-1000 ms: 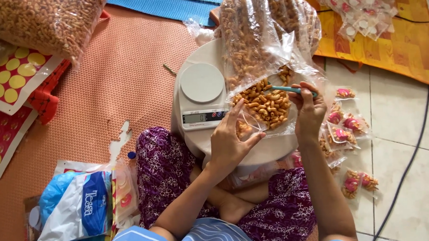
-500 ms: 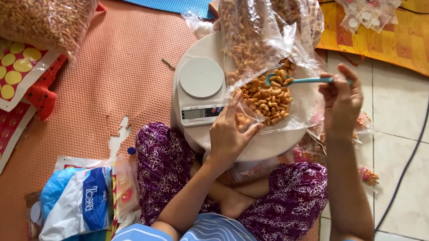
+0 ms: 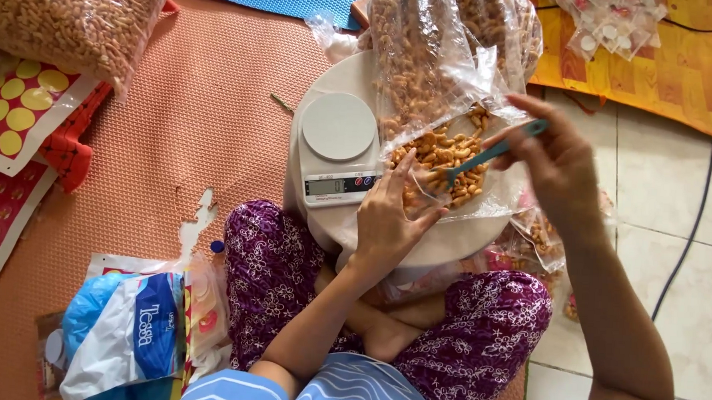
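**Spoon angled into a small bag beside the scale**

On the orange mat at far left lie sheets of round yellow stickers (image 3: 11, 117) under a big clear sack of fried curls (image 3: 68, 15), and nearer the person sits a heap of blue-and-white plastic bags (image 3: 122, 334). Moving right, a round pale tray (image 3: 450, 240) rests across the person's lap in purple flowered cloth. On its left part stands a white kitchen scale (image 3: 338, 147) with an empty round pan.

Just right of the scale, the left hand (image 3: 387, 221) has its thumb and fingers pinched on the mouth of a small clear pouch (image 3: 420, 196), holding it open; a few curls show inside. Behind it a large open bag of curls (image 3: 433, 83) spills a loose pile (image 3: 450, 152) onto its own plastic.

The teal spoon (image 3: 486, 156) runs on a slant: its bowl is low and left, at the pouch mouth and touching the pile, its handle rising up and right into the right hand (image 3: 557, 165). That hand grips the handle end between thumb and curled fingers. So the pouch lies down and left of the right hand, along the spoon's long axis, and the left hand is already on it.

Farther right, filled small packets (image 3: 543, 232) lie on the tiled floor, partly hidden by the forearm; a dark cable (image 3: 691, 231) runs past, and more packets (image 3: 612, 23) sit on a yellow-orange mat.
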